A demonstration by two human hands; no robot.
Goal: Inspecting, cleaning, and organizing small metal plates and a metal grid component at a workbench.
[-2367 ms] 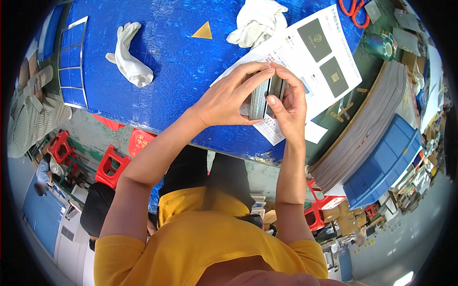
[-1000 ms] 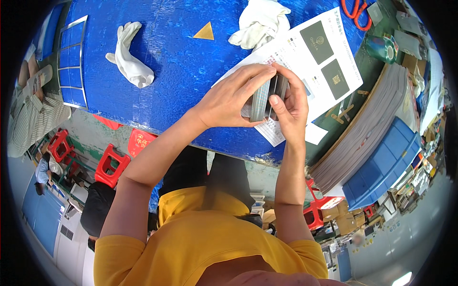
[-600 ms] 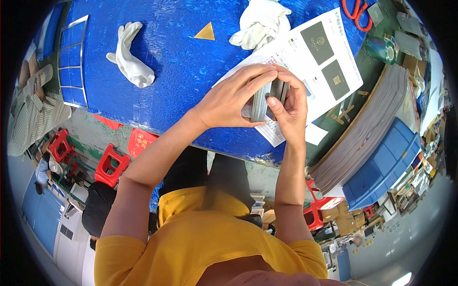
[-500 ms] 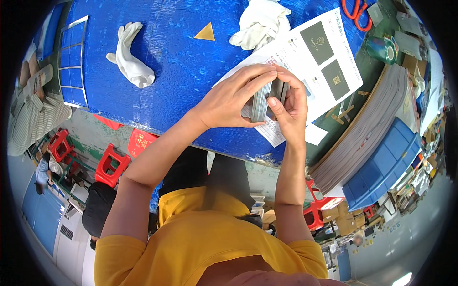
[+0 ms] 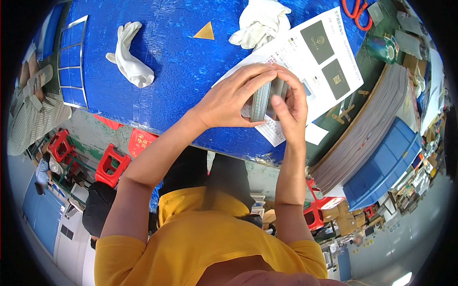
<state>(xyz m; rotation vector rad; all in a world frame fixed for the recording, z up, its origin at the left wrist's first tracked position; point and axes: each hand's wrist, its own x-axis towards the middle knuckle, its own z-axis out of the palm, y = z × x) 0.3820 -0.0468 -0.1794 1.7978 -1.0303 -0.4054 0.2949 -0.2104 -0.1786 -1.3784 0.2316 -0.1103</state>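
Holding between left hand (image 5: 224, 97) and right hand (image 5: 295, 108): one stack of thin cards (image 5: 260, 104), layered edges facing up; individual count not readable. Clasping the left side with the left hand, fingers reaching across the far end. Curling right-hand fingers around the right side, poising the thumb over a dark gap.
Lying partly under and beyond the right hand: one printed sheet (image 5: 346, 66), bearing two dark rectangles.
Lying well left of the left hand: one white glove (image 5: 131, 59).
Lying beyond both hands: one gold triangle (image 5: 205, 32), one white cloth bundle (image 5: 260, 24).
Running just nearer than the hands, beneath the forearms: near edge of the blue worktop (image 5: 176, 71). Spreading between left hand and glove: open blue surface. Bounding the room rightward of the right hand: one tall pile of sheets (image 5: 365, 126), one blue bin (image 5: 381, 164).
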